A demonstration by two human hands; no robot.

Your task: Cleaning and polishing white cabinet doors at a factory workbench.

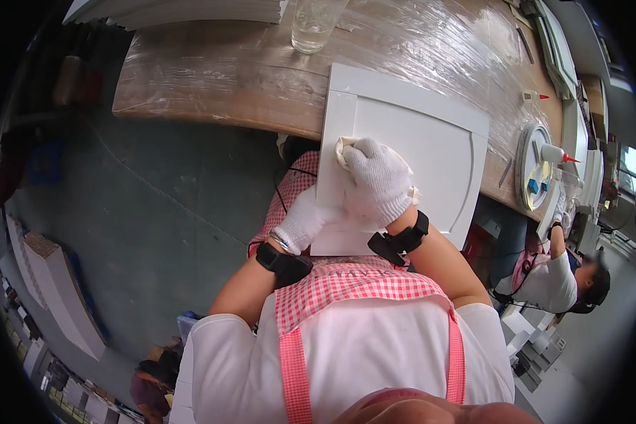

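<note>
A white cabinet door point(410, 120) with a raised frame and a recessed centre lies over the table's front edge, its near side by my apron. My right hand point(378, 173), in a white knit glove, is closed on a cream cloth point(344, 150) and presses it onto the door's face. Parts of the cloth stick out on both sides of the fist. Lower left, my gloved left hand point(307, 218) grips the door's left edge near its near corner. Its fingertips blend into the white surface and are hard to make out.
Plastic film covers the wooden table point(212, 78), with a clear glass point(311, 32) at the back. On the right, a white glue bottle with a red tip point(555, 153) lies on a round lid point(526, 166). A co-worker point(551, 275) stands further right. White panels point(63, 297) lie at far left.
</note>
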